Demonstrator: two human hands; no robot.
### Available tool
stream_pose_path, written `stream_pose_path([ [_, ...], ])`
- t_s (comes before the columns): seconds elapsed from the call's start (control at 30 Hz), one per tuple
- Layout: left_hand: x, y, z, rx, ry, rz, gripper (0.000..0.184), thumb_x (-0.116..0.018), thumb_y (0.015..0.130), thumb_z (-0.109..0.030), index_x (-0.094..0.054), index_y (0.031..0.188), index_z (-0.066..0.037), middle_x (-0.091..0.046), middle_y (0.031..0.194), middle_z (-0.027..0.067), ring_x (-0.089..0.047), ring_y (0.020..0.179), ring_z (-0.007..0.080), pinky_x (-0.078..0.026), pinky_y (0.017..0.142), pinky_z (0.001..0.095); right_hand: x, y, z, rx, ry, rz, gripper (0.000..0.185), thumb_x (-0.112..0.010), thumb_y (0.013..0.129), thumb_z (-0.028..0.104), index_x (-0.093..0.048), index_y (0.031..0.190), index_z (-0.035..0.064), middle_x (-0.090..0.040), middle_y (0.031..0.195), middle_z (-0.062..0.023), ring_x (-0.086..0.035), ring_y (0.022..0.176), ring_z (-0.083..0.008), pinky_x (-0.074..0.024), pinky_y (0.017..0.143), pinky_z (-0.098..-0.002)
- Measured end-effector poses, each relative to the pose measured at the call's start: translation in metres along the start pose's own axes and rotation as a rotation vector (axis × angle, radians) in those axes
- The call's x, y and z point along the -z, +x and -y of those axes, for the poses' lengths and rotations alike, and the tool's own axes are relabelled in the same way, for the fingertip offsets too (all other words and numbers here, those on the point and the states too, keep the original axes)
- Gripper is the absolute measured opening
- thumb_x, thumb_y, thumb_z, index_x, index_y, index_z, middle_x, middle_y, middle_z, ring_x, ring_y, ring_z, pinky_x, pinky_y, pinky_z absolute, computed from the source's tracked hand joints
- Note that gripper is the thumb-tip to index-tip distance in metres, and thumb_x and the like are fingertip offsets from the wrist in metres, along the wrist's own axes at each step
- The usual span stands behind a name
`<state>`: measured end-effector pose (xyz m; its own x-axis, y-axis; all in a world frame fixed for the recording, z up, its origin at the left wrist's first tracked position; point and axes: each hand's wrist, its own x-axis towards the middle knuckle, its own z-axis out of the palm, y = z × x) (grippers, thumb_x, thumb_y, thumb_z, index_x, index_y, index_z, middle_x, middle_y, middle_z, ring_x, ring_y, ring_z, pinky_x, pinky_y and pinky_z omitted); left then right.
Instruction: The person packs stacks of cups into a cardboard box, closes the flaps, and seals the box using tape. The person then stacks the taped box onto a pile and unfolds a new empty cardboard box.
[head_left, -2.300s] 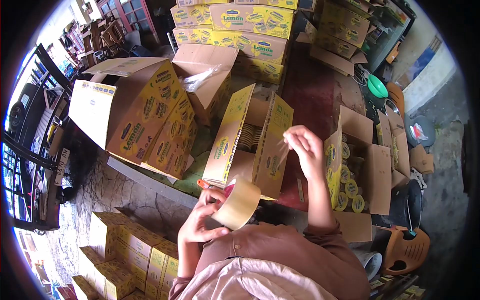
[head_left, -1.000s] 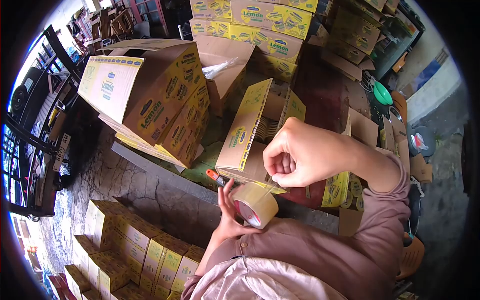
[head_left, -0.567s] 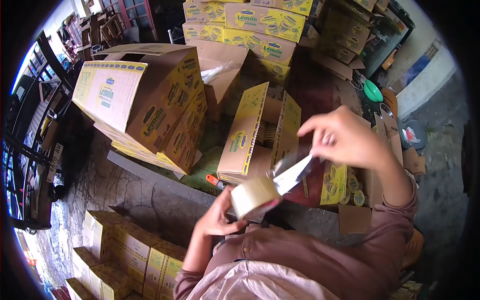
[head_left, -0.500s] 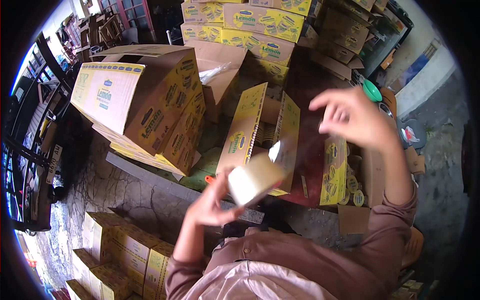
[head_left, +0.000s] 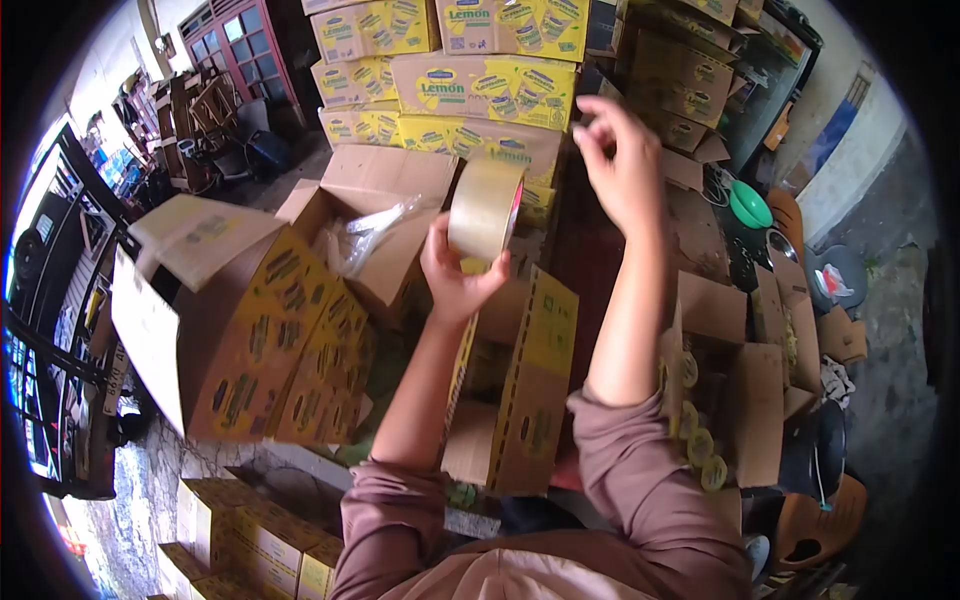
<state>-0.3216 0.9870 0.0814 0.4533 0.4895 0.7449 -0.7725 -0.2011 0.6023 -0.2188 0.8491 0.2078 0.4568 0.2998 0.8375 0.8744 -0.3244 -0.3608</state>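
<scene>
My left hand [head_left: 462, 275] grips a wide roll of clear packing tape [head_left: 484, 208], raised above an open yellow-and-brown lemon carton [head_left: 535, 385]. Part of that carton is hidden behind my left forearm. My right hand [head_left: 622, 165] is lifted to the right of the roll, near the stacked cartons. Its fingers are bent, with a gap between thumb and index finger; I see nothing between them.
Lemon cartons [head_left: 485, 85] are stacked at the back. Left stand a tilted carton [head_left: 270, 350] and an open box with clear plastic [head_left: 375, 230]. At right, lidded cups [head_left: 700, 445] sit in a box near a green bowl [head_left: 750, 205].
The view has shifted. My left hand has carried the tape roll up and away from my body, above the open carton. My right hand has moved left and farther forward.
</scene>
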Motion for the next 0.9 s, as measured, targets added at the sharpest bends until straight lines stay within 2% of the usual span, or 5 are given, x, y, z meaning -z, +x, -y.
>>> stream_pose_path([
  [0.17, 0.007, -0.032, 0.048, 0.127, 0.064, -0.097, 0.054, -0.071, 0.064, -0.003, -0.041, 0.109, 0.001, -0.051, 0.1, 0.0067, -0.052, 0.094, 0.0144, -0.044, 0.08, 0.0282, -0.041, -0.041, -0.044, -0.083, 0.097, -0.039, 0.022, -0.061, 0.072, 0.001, -0.058, 0.093, 0.0033, -0.056, 0.065, -0.0094, -0.056, 0.06, -0.0211, -0.0443, 0.059, -0.0321],
  [0.3, 0.031, -0.058, 0.068, 0.443, -0.051, -0.115, 0.057, -0.075, 0.064, -0.008, -0.042, 0.11, 0.001, -0.052, 0.1, 0.0062, -0.053, 0.093, 0.0141, -0.043, 0.081, 0.0278, -0.07, -0.066, -0.09, -0.381, 0.288, 0.43, 0.022, -0.06, 0.074, -0.001, -0.056, 0.095, 0.0017, -0.055, 0.063, -0.0013, -0.052, 0.059, -0.0068, -0.0432, 0.056, -0.0229],
  [0.47, 0.038, -0.047, 0.029, 0.676, -0.075, -0.011, 0.063, -0.08, 0.061, -0.018, -0.045, 0.109, 0.001, -0.055, 0.098, 0.0056, -0.054, 0.091, 0.0127, -0.043, 0.081, 0.0274, -0.111, -0.099, -0.14, -0.652, 0.346, 0.666, 0.023, -0.062, 0.074, 0.003, -0.056, 0.096, 0.0021, -0.056, 0.066, -0.001, -0.055, 0.062, -0.0062, -0.0444, 0.057, -0.0233],
  [0.57, 0.046, -0.049, 0.031, 0.676, 0.002, 0.03, 0.062, -0.08, 0.061, -0.021, -0.046, 0.108, 0.002, -0.056, 0.099, 0.0061, -0.054, 0.09, 0.0123, -0.043, 0.08, 0.0266, -0.15, -0.109, -0.148, -0.787, 0.636, 0.872, 0.027, -0.064, 0.074, 0.006, -0.054, 0.099, 0.0024, -0.057, 0.07, -0.0017, -0.054, 0.063, -0.0075, -0.0445, 0.058, -0.0229],
  [0.9, 0.046, -0.056, -0.002, 1.042, -0.086, 0.265, 0.053, -0.072, 0.07, -0.015, -0.044, 0.111, 0.004, -0.061, 0.097, 0.0105, -0.057, 0.088, 0.0131, -0.045, 0.078, 0.026, -0.126, -0.124, -0.173, -0.89, 0.75, 1.274, 0.041, -0.072, 0.07, 0.006, -0.05, 0.104, -0.0004, -0.062, 0.076, -0.006, -0.059, 0.07, -0.0102, -0.0478, 0.064, -0.0237],
])
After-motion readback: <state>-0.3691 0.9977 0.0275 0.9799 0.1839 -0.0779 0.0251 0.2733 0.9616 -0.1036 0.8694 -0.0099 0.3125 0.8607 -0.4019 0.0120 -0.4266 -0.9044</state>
